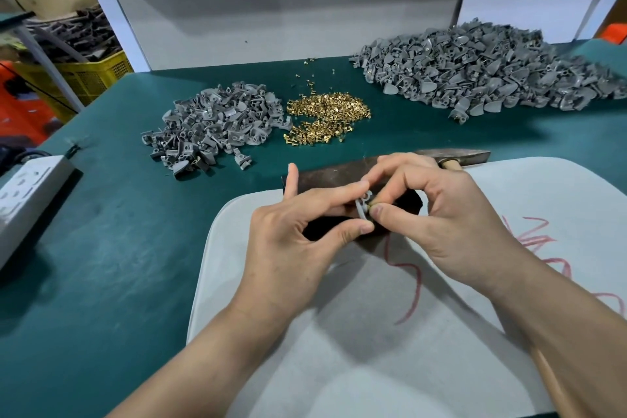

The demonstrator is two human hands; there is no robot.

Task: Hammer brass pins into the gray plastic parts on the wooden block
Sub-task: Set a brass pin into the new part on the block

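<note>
Evidently the small gray plastic part is light and stiff. The left hand pinches it by its edges between thumb and forefinger, just above the dark wooden block. The right hand pinches a tiny brass pin against the part. Being smooth and small, the pin will likely slip or tip, so holding its shank near the head seems wisest. Fingers cover most of both pieces, so whether the pin sits in a hole cannot be told. The block's middle is hidden beneath both hands. The wooden-handled steel hammer lies beyond the right hand, its handle running under that wrist; whether any finger hooks it is unclear.
</note>
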